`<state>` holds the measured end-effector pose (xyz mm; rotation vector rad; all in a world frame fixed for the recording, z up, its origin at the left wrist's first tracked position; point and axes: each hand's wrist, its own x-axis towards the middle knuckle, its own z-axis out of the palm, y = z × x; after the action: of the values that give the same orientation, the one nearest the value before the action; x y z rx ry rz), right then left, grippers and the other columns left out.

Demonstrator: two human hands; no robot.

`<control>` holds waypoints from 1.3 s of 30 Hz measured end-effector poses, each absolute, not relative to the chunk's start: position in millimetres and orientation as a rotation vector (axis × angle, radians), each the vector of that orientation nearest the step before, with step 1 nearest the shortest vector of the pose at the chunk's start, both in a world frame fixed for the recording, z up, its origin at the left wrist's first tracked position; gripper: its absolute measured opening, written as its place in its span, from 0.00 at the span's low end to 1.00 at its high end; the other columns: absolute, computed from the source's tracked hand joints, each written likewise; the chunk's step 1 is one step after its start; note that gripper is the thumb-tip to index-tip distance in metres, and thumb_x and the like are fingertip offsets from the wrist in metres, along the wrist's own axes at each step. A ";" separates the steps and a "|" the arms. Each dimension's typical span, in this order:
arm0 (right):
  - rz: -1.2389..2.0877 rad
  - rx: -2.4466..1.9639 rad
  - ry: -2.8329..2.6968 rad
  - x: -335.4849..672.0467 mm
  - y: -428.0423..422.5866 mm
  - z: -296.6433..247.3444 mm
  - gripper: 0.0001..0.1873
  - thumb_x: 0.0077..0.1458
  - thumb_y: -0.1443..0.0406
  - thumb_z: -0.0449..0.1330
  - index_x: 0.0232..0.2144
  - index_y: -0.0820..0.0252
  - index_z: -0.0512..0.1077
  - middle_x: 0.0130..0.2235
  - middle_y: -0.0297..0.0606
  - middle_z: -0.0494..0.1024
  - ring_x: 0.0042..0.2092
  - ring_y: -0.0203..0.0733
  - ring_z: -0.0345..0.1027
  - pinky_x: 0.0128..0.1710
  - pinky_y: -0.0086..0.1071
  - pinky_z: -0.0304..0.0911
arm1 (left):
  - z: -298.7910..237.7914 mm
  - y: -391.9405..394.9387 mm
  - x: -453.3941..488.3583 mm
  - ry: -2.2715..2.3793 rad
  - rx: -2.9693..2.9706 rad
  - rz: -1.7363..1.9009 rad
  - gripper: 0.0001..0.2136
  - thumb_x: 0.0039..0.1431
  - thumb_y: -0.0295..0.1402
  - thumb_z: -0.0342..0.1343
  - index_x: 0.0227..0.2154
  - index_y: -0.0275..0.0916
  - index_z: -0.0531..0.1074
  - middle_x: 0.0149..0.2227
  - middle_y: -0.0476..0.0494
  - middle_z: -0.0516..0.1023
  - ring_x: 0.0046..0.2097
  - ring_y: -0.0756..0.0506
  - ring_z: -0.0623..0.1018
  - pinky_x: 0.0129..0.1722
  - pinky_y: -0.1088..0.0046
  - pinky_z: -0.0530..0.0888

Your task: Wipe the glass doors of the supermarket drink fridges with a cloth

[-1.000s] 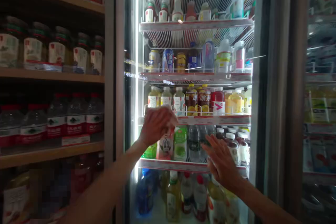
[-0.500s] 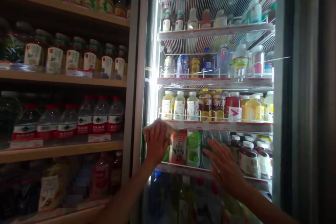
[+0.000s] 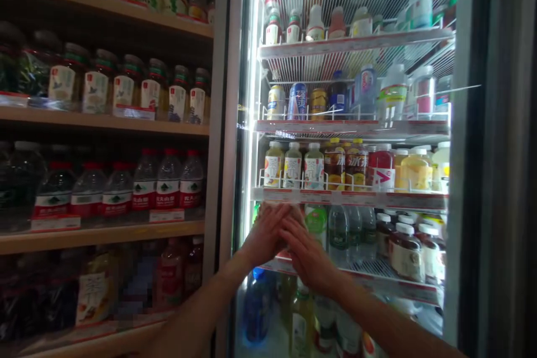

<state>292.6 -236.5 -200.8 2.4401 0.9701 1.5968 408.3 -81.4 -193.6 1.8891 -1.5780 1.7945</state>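
Note:
My left hand [image 3: 267,235] holds a pale, crumpled cloth [image 3: 297,211] up against the glass door of a lit drinks fridge. Only the cloth's upper edge shows; the fingers cover the rest. Coming in from the right, my right hand [image 3: 305,249] meets the left one, its fingers laid close together over the left fingertips and the cloth. Behind the glass, just right of the hands, stand a green-labelled bottle [image 3: 316,224] and several clear bottles [image 3: 339,232]. Above the hands is a row of pale tea bottles [image 3: 292,166].
Left of the fridge, wooden shelves [image 3: 168,229] carry red-capped water bottles [image 3: 145,182] and labelled jars [image 3: 98,84]. A metal upright [image 3: 224,123] separates shelves and fridge. Dark-filled jars [image 3: 406,251] stand at the fridge's right side. A blue-capped bottle [image 3: 257,307] is below the hands.
My left hand has moved right with the cloth. My right hand, earlier open and apart, has come left onto it. The view has shifted slightly left.

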 end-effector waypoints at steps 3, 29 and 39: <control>1.619 2.457 0.892 319.7 -206.9 -188.9 0.24 0.56 0.68 0.49 0.56 0.61 0.60 0.60 0.47 0.59 0.64 0.46 0.43 0.58 0.46 0.53 | -196.4 -42.1 416.4 -1.490 1.971 1.780 0.29 0.57 0.41 0.50 0.58 0.31 0.53 0.59 0.30 0.58 0.65 0.37 0.49 0.59 0.53 0.57; 1.288 2.358 0.703 295.4 -262.3 -223.4 0.23 0.55 0.66 0.51 0.55 0.55 0.63 0.61 0.34 0.59 0.64 0.44 0.41 0.62 0.45 0.34 | -274.4 -37.0 396.9 -0.994 2.131 1.592 0.27 0.60 0.35 0.45 0.61 0.39 0.45 0.62 0.34 0.55 0.63 0.39 0.55 0.56 0.54 0.61; 1.232 2.373 0.551 247.9 -305.9 -252.9 0.28 0.51 0.69 0.51 0.56 0.54 0.61 0.61 0.32 0.59 0.64 0.42 0.41 0.63 0.43 0.32 | -270.7 -96.9 365.7 -1.048 2.132 1.608 0.28 0.58 0.31 0.46 0.61 0.38 0.47 0.63 0.36 0.52 0.65 0.37 0.48 0.57 0.52 0.59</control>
<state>247.9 -305.9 -252.9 2.3727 0.5513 1.2316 365.7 -96.9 -270.7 2.1320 -1.0481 1.6080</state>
